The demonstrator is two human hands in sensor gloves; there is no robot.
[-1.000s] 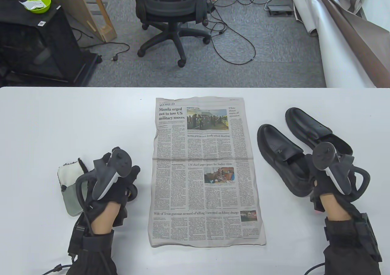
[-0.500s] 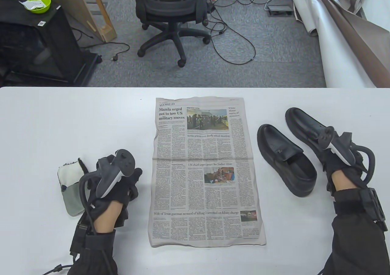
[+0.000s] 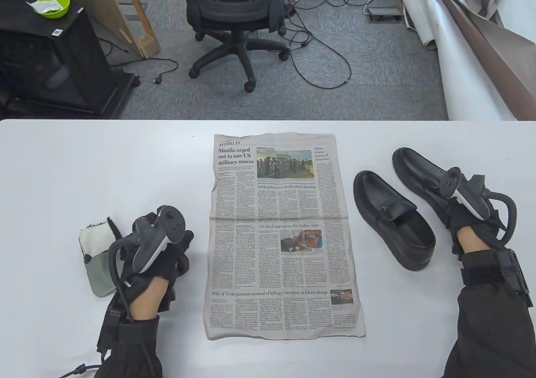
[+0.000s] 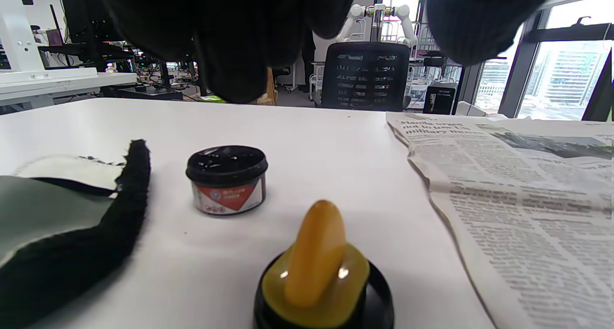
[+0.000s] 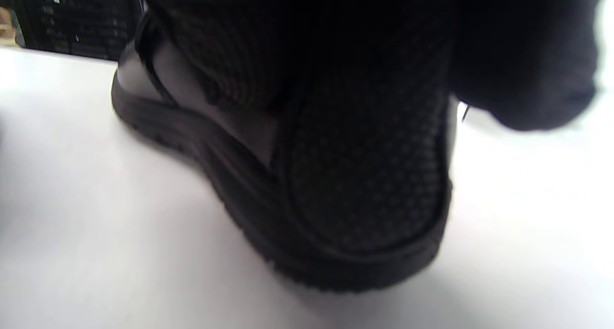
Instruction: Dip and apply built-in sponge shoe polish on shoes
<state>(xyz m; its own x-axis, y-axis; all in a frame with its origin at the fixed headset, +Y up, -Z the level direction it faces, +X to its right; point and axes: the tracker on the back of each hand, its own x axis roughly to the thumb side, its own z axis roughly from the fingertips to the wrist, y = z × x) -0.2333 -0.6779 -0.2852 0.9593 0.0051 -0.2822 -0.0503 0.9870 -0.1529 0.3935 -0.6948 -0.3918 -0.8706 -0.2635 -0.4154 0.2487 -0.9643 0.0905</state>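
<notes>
Two black shoes lie right of the newspaper: the nearer shoe (image 3: 389, 214) and the far right shoe (image 3: 414, 171). My right hand (image 3: 451, 210) is at the heel of the far right shoe (image 5: 364, 199); its fingers (image 5: 249, 55) curl over the collar, with the thumb outside. The shoe rests on the table. My left hand (image 3: 182, 246) hovers with loosely hanging fingers (image 4: 240, 51), holding nothing. Below it stand an open jar of black polish (image 4: 226, 178) and its upturned lid with the yellow sponge applicator (image 4: 319, 271). Both are hidden in the table view.
A spread newspaper (image 3: 280, 235) lies in the middle of the white table (image 3: 83, 164). A white and grey polishing mitt (image 3: 94, 248) with a black fleece edge (image 4: 72, 242) lies left of the left hand. An office chair (image 3: 234, 14) stands beyond the far edge.
My right hand moved up and right, from the nearer shoe's heel to the far right shoe's heel, and settled there. My left hand shifted slightly right.
</notes>
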